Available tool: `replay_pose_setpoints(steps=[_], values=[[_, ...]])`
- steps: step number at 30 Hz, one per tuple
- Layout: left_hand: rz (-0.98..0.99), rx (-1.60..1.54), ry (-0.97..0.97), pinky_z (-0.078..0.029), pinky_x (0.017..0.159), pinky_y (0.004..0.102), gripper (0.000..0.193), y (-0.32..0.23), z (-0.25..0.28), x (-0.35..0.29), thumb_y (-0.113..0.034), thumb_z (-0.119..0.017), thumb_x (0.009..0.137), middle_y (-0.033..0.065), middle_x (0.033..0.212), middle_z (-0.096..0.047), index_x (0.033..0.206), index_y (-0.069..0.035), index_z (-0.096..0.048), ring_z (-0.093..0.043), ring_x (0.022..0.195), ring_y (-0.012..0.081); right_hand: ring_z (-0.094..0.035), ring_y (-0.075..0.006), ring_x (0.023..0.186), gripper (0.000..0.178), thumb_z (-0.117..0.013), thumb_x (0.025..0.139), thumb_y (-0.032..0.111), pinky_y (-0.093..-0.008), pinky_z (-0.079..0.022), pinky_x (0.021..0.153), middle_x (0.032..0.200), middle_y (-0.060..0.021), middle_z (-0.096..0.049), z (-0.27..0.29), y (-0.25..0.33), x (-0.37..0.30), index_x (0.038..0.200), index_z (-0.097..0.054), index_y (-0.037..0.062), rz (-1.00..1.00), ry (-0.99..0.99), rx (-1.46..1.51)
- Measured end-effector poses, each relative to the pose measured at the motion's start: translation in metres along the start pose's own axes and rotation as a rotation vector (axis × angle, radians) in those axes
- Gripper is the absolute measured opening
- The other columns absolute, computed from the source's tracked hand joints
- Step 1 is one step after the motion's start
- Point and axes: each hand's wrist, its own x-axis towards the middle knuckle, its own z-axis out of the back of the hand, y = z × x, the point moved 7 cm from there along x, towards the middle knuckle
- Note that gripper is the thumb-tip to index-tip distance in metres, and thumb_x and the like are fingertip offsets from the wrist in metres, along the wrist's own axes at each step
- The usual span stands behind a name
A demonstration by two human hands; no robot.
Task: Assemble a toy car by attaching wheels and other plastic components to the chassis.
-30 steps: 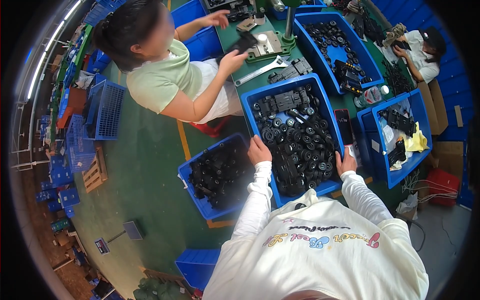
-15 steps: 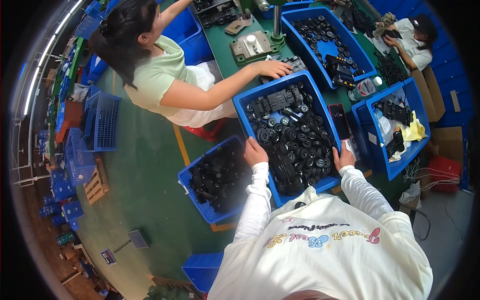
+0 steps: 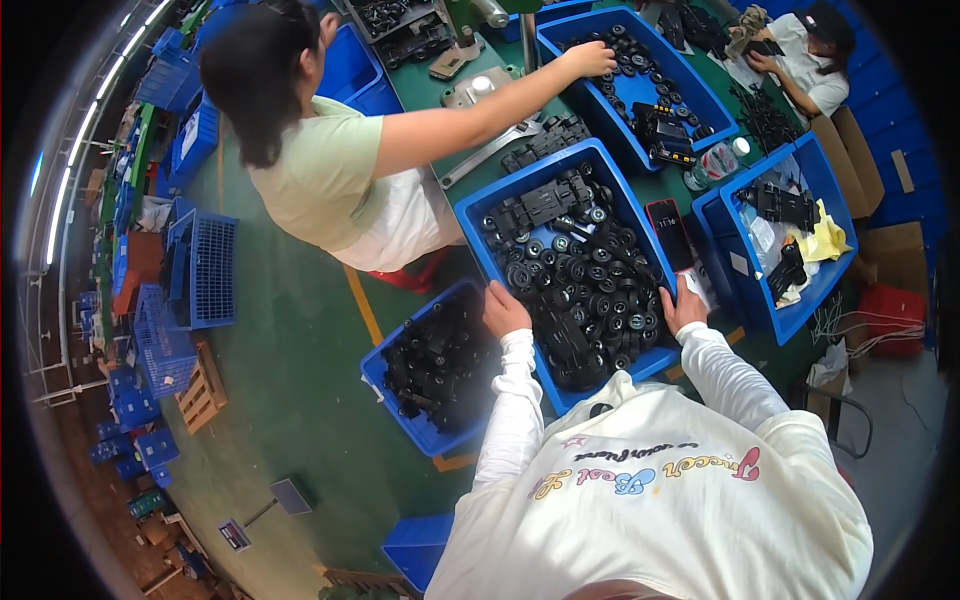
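Note:
A blue plastic bin (image 3: 660, 362) full of small black toy wheels (image 3: 600, 290) and black toy car chassis (image 3: 545, 206) sits close in front of me. My left hand (image 3: 507, 310) grips its left side wall, and my right hand (image 3: 684, 306) grips the right side wall. The fingers of both hands are partly hidden behind the bin. A red-edged phone (image 3: 670, 236) lies just beyond my right hand. Below my left hand, to the left, stands another blue bin (image 3: 432, 437) with black chassis parts.
A co-worker (image 3: 330, 170) sits at the left, one arm reaching over the green table into a far bin (image 3: 720, 125) of wheels. A clear bottle (image 3: 716, 165) and a blue bin (image 3: 780, 325) of parts and wrapping stand at the right. Another person (image 3: 800, 65) works at the far right.
The co-worker's hand has moved from the chassis by my bin to the wheels in the far bin, uncovering a metal wrench. My hands keep their hold; the view has shifted slightly.

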Motion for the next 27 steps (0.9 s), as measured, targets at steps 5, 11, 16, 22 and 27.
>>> replay_pose_setpoints(steps=[5,11,16,22,27], values=[[-0.015,-0.016,-0.027,-0.044,0.065,0.0539,0.041,0.0015,0.0002,0.0001,-0.033,-0.041,0.101,0.0271,0.081,-0.062,0.086,0.000,-0.060,-0.058,0.080,0.0494,-0.062,-0.0490,0.079,0.037,-0.055,0.093,0.037,-0.0543,-0.050,0.072,0.088,-0.0286,-0.065,-0.0004,0.0007,0.0005,0.114,-0.050,0.0072,0.001,0.005,0.004],[-0.011,0.000,-0.018,-0.044,0.065,0.0542,0.040,0.0008,0.0002,0.0003,-0.033,-0.041,0.101,0.0273,0.081,-0.063,0.088,0.000,-0.061,-0.058,0.080,0.0494,-0.062,-0.0487,0.080,0.037,-0.055,0.093,0.037,-0.0541,-0.050,0.073,0.089,-0.0282,-0.066,0.0012,0.0028,0.0001,0.114,-0.050,0.0070,-0.007,0.014,-0.004],[-0.008,-0.010,-0.013,-0.044,0.065,0.0543,0.041,-0.0009,0.0005,0.0007,-0.033,-0.041,0.100,0.0274,0.080,-0.062,0.087,0.000,-0.060,-0.058,0.079,0.0495,-0.062,-0.0486,0.080,0.037,-0.055,0.093,0.037,-0.0540,-0.050,0.073,0.089,-0.0282,-0.066,-0.0003,0.0011,0.0005,0.114,-0.050,0.0069,0.005,0.005,-0.019],[-0.016,-0.010,-0.010,-0.044,0.064,0.0544,0.041,-0.0008,0.0004,-0.0002,-0.033,-0.041,0.101,0.0273,0.079,-0.062,0.086,0.000,-0.060,-0.057,0.078,0.0496,-0.062,-0.0485,0.080,0.037,-0.055,0.093,0.036,-0.0536,-0.051,0.073,0.090,-0.0283,-0.066,0.0007,0.0015,-0.0001,0.115,-0.050,0.0064,0.002,0.011,-0.021],[-0.011,0.003,0.000,-0.044,0.064,0.0544,0.041,0.0000,0.0004,-0.0003,-0.033,-0.040,0.101,0.0273,0.080,-0.062,0.086,0.000,-0.060,-0.057,0.079,0.0496,-0.063,-0.0482,0.080,0.038,-0.055,0.093,0.036,-0.0532,-0.051,0.073,0.091,-0.0279,-0.066,0.0009,0.0020,-0.0004,0.116,-0.050,0.0060,0.002,0.015,-0.019]])
